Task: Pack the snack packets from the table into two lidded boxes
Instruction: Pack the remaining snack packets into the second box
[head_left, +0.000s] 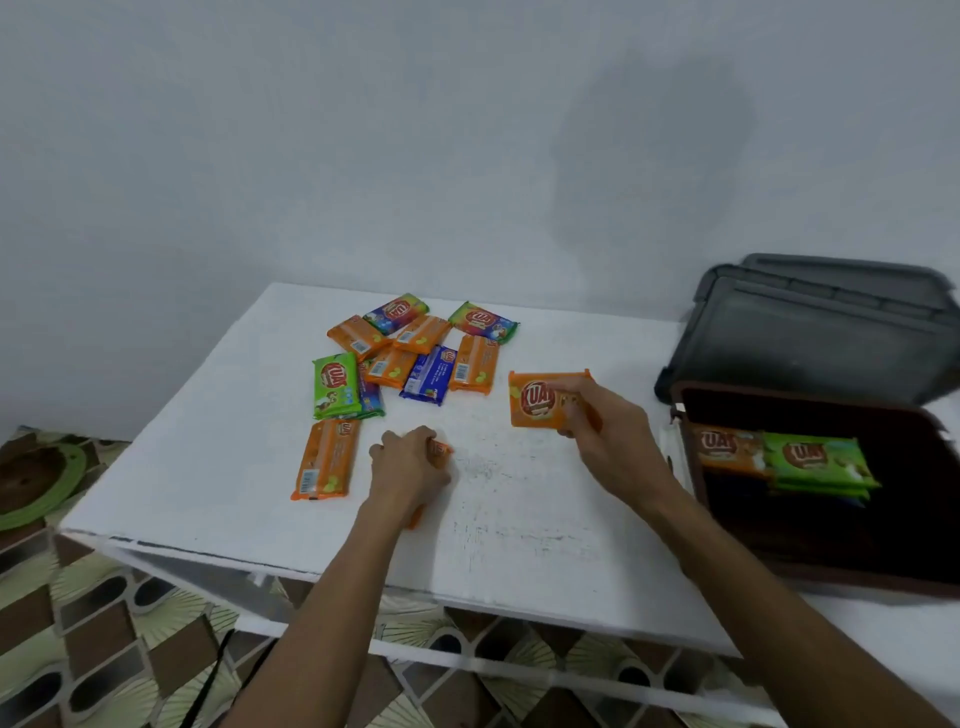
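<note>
A white table (519, 519) seen from above, with a person's two bare arms reaching in from below. At the left front lies a single orange packet (322, 460), flat and lengthwise. Behind it is a loose pile of snack packets (410, 353), orange, green, blue and multicoloured, some overlapping. Just right of the single packet, the left hand (410, 462) rests on the table with its fingers curled tightly round a second orange packet (440, 448), of which only the ends peek out. Further right, the right hand (597, 415) holds a third orange packet (537, 400) clear of the table, printed face up, its right end pinched between thumb and fingertips. At the far right sits an open dark box (831, 540) already holding an orange and several green packets (815, 457) along its back; grey lids (831, 332) stand behind it. The packets look light and flat, wrapped in glossy film that is probably slippery, with contents likely brittle, so a gentle pinch across the short end or the two long edges should serve better than squeezing the middle.
</note>
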